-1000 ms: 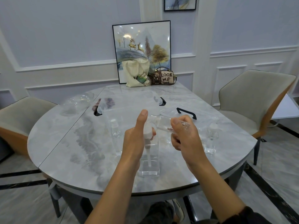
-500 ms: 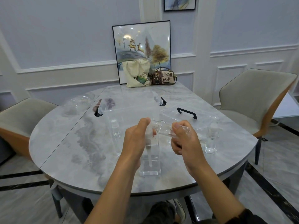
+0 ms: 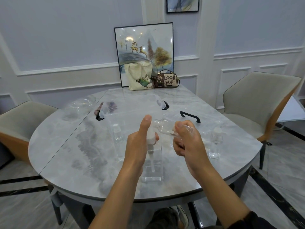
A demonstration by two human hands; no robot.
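The left hand (image 3: 140, 142) grips the white pump top of a tall clear pump bottle (image 3: 152, 164), its fingers curled round the neck and the thumb pointing straight up. The pump bottle stands upright on the grey marble table (image 3: 66, 146), close to the near edge and in front of the person. The right hand (image 3: 186, 142) holds a small clear bottle (image 3: 165, 128), fingers wrapped round its lower end. The small clear bottle is lifted off the table and tilted almost onto its side, with its open mouth turned left and sitting just beside the raised thumb, above the pump top. Behind the hands a clear storage box (image 3: 137, 106) with black latches rests on the table, and a little capped bottle (image 3: 117, 134) shows through its wall. To the right lies a clear lid (image 3: 208, 123) with a black handle, and near it stands another bottle with a white cap (image 3: 216, 142). At the far edge a tote bag (image 3: 138, 78) and a handbag (image 3: 166, 80) lean against a framed picture (image 3: 145, 47).
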